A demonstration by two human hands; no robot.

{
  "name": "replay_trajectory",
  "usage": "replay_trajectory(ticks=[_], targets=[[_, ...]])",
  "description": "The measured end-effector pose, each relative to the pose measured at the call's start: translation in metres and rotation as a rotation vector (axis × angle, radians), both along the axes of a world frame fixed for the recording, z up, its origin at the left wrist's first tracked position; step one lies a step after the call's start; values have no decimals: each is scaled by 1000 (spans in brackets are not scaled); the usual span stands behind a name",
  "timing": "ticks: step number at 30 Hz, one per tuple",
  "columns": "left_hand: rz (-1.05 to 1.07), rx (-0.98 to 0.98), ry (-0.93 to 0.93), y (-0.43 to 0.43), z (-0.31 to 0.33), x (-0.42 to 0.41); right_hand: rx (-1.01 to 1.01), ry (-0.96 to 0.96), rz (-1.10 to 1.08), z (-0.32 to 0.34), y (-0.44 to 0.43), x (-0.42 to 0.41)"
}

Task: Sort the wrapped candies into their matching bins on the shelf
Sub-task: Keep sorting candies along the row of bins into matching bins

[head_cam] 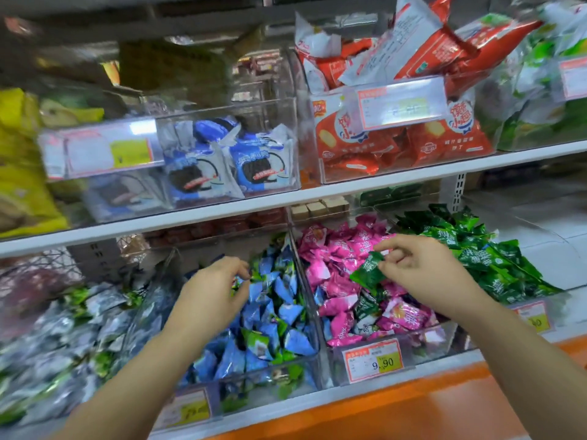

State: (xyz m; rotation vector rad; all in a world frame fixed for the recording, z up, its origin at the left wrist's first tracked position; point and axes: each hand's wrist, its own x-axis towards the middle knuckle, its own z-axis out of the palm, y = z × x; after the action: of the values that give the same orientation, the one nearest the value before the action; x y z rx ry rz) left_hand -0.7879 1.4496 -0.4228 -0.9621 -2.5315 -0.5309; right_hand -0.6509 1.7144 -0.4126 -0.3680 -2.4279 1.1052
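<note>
Right hand (422,268) pinched a green candy (368,271) by one crimped end of its wrapper, between thumb and fingertips, above the pink bin (444,336) near the front edge of the lower shelf (317,398). Left hand (212,290) reached into the blue bin (270,376) just beside it with fingers curled; whether it held anything could not be told. The matching green candies (486,255) lay heaped toward the shelf's right end. Another green-wrapped piece (365,306) sat among the pink ones. Such sweets looked light, with a slick, crinkly wrapper around a probably firmer centre. The flat sealed ends offered the surest hold, though a loose pinch there might let one slip.
</note>
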Motion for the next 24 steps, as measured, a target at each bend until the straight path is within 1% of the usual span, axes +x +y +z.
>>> replay_trajectory(ticks=[2, 3, 4, 6, 7, 10, 11, 14, 16, 17, 18, 21, 24], targets=[[8, -199, 13, -3, -4, -2, -31, 11, 23, 1, -6, -1], [-21, -239, 20, -3, -7, -1, -49, 14, 35, 2, -9, -1], [-59, -211, 20, 0, -8, 1, -76, 17, 51, 3, -13, 0], [-138, -46, -23, 11, -4, 14, -155, 30, 88, 6, -20, 1], [-180, 45, -99, 18, -1, 22, -187, 42, 107, 7, -23, 1], [-325, 242, -456, 47, 11, 48, -243, 93, 155, 10, -33, 2], [-352, 290, -520, 55, 12, 53, -269, 109, 173, 10, -36, 2], [-371, 378, -582, 69, 9, 59, -341, 112, 230, 8, -37, 2], [-360, 411, -589, 73, 6, 58, -413, 81, 231, 5, -28, 1], [-349, 423, -591, 74, 5, 58, -415, 46, 218, 3, -21, 1], [-339, 431, -592, 74, 4, 58, -362, -13, 199, 0, -14, 0], [-323, 433, -589, 76, 2, 60, -83, -244, 180, -19, -1, -5], [-314, 442, -587, 76, 1, 62, 92, -346, 167, -35, -1, -13]])
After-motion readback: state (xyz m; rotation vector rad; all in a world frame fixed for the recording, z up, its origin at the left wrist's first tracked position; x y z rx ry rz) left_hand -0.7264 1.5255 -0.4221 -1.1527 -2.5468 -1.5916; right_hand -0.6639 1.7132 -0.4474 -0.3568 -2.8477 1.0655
